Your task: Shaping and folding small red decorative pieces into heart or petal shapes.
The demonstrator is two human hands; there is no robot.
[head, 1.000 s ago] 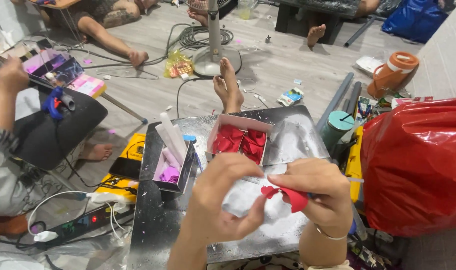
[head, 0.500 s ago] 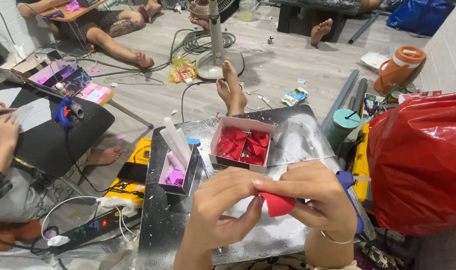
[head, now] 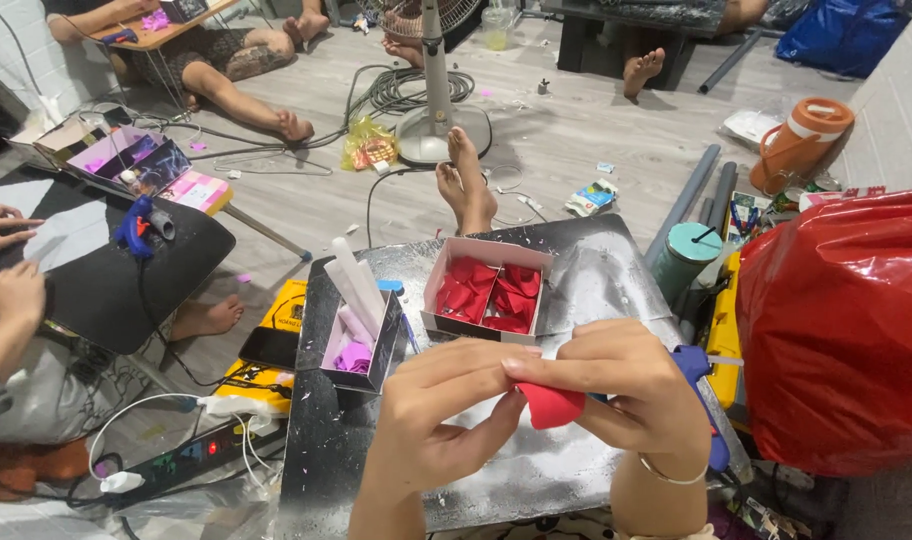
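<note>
A small red foam petal piece [head: 552, 405] is pinched between both my hands above the grey low table [head: 596, 270]. My left hand [head: 441, 410] grips its left edge with thumb and fingers. My right hand [head: 631, 385] wraps around its right side. Behind the hands stands a pink-edged box [head: 486, 290] filled with red petal pieces. To its left a dark box [head: 356, 340] holds white and purple foam strips. A blue glue gun [head: 704, 395] lies partly hidden behind my right hand.
A big red plastic bag [head: 841, 330] fills the right side. A teal cup [head: 684, 258] stands by the table's right edge. My bare feet [head: 466, 185] rest beyond the table. Another person's hands [head: 6, 260] work at a black table [head: 106, 290] on the left; a power strip [head: 176, 460] lies on the floor.
My hands have closed tighter over the red piece and shifted slightly toward me. The person on the left has moved their hands on the black table.
</note>
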